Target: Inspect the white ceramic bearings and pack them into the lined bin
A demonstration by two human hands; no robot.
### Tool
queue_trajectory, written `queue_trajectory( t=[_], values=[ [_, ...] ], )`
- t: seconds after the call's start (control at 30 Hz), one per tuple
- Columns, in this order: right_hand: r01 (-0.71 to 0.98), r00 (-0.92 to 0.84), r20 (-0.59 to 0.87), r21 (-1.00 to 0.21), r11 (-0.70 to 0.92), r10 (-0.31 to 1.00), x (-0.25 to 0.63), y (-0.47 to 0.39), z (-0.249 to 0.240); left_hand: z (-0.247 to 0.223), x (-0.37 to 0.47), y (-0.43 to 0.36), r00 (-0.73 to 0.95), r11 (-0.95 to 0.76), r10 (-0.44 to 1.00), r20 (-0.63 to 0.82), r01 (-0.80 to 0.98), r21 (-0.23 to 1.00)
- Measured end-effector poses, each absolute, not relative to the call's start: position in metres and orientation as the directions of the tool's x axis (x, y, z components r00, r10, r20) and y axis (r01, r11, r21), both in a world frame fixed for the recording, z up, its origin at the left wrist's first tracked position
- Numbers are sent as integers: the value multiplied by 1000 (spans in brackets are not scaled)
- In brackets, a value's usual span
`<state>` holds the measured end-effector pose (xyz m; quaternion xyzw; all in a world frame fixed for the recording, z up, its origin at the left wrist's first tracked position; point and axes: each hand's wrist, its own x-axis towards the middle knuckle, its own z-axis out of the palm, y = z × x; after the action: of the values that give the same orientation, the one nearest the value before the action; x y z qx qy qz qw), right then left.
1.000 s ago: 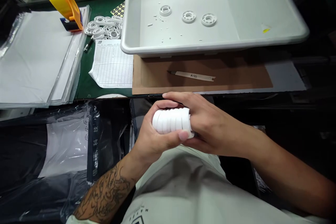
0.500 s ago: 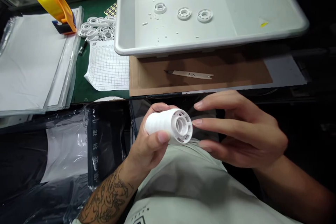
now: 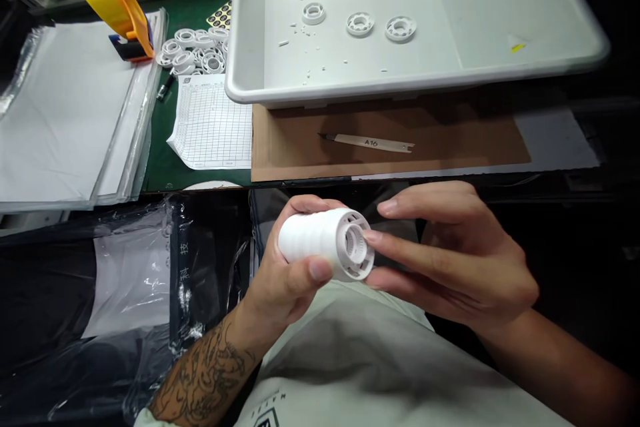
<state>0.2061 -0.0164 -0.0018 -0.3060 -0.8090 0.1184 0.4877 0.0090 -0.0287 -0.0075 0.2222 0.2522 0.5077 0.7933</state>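
Observation:
My left hand (image 3: 287,273) is wrapped round a stack of white plastic rings (image 3: 315,237), held sideways with its slotted end facing right. My right hand (image 3: 450,253) has its fingers apart, and two fingertips touch that end face at its right side; the thumb or another finger stands off above. Beyond my hands, three similar white rings (image 3: 360,24) lie in a large white tray (image 3: 350,88) among small white scraps.
A knife marked A16 (image 3: 373,143) lies on brown cardboard (image 3: 295,163). Further left are a printed form (image 3: 213,123), a pile of white rings (image 3: 200,50), a yellow tape dispenser (image 3: 117,7) and bagged papers (image 3: 60,113). Plastic-wrapped dark material (image 3: 135,280) is below left.
My right fingertips have moved left onto the end of the stack. The stack's end has turned slightly towards the camera. The whole view has shifted a little.

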Motion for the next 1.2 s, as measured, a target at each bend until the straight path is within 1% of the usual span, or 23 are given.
queue_trajectory(
  t=[0.1,0.23,0.3,0.43,0.57,0.73,0.87,1.0,1.13,1.2],
  values=[
    [388,-308,710,-514,765,633,204,-18,-3,-9,8,-29,354,376,921,-164,-694,615],
    [411,-292,720,-500,762,630,201,-19,-2,-8,8,-30,346,387,916,-204,-627,676],
    [425,-295,708,-504,752,642,200,-19,-1,-8,8,-30,345,380,917,-199,-611,694],
    [414,-316,698,-508,756,642,198,-18,0,-10,7,-31,343,336,929,-140,-620,709],
    [389,-343,682,-523,758,646,197,-18,-2,-10,7,-31,338,344,927,-163,-593,728],
    [387,-302,696,-535,751,652,201,-18,-8,-8,7,-30,304,368,926,-223,-600,710],
    [389,-246,718,-541,745,651,204,-17,-10,-8,8,-29,295,349,934,-201,-645,680],
    [384,-286,713,-527,758,640,205,-18,-10,-6,9,-28,299,389,920,-254,-608,692],
    [341,-320,723,-514,787,612,205,-18,-12,-3,9,-27,303,400,915,-267,-586,704],
    [361,-321,722,-506,784,613,205,-17,-13,-3,10,-27,301,405,913,-276,-579,708]
  ],
)
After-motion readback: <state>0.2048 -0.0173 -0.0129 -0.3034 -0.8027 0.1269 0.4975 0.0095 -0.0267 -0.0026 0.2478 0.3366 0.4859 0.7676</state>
